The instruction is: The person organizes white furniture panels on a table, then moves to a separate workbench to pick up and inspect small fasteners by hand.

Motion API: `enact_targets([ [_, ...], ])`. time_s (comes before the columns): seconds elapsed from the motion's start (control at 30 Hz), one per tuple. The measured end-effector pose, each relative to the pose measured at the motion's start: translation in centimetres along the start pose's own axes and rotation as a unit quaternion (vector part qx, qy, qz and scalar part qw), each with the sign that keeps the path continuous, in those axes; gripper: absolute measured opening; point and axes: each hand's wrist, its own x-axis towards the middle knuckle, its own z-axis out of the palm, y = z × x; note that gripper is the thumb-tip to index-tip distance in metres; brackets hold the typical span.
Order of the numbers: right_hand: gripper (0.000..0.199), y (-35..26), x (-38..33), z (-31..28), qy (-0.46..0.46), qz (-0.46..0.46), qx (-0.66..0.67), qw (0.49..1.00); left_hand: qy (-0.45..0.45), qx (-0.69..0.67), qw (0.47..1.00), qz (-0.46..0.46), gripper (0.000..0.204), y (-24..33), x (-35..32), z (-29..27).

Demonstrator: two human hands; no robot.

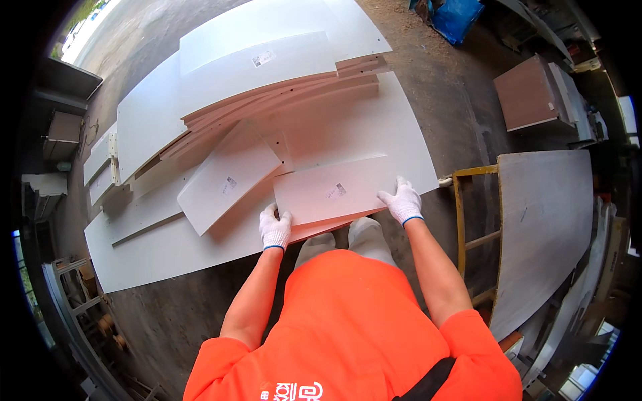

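Note:
Both my hands wear white knit gloves with blue-edged cuffs. A small rectangular white panel (304,195) with a printed label lies between them, over a larger white panel (401,127). My left hand (275,228) grips its near left corner, fingers and thumb closed on the edge. At the right end, my right hand (402,202) holds the same panel, its thumb toward the face. Just left of it rests another labelled white panel (224,170), set at a slant. The panels' undersides and the fingertips beneath the edge are hidden.
Farther off, a stack of long white panels (287,57) shows pinkish edges. Narrow panels (103,164) lie at the left. A yellow-framed board (545,227) leans at the right, near a brown box-shaped piece (528,93). A blue sheet (458,19) lies at the far right.

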Motion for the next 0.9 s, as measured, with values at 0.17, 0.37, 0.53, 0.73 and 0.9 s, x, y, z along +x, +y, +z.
enact_targets([
  [0.17,0.079,-1.0,2.1,0.4,0.005,-0.007,-0.017,1.0,0.011,0.02,0.999,-0.026,0.042,0.9,-1.8,0.6],
  [0.37,0.067,0.7,4.7,-1.2,-0.039,-0.011,0.019,0.999,0.041,0.016,0.993,-0.111,0.041,1.2,-5.6,2.7],
  [0.53,0.066,1.2,3.6,-1.1,-0.098,-0.054,0.008,0.994,0.064,-0.054,0.971,-0.226,0.047,0.5,-9.2,3.0],
  [0.73,0.069,-3.0,0.7,-1.7,-0.105,-0.069,0.046,0.991,0.117,-0.211,0.928,-0.286,0.051,0.1,-11.0,1.4],
  [0.9,0.087,-10.3,1.3,-0.7,-0.188,-0.108,0.198,0.956,0.211,-0.264,0.913,-0.229,0.039,-1.1,-9.0,-4.4],
])
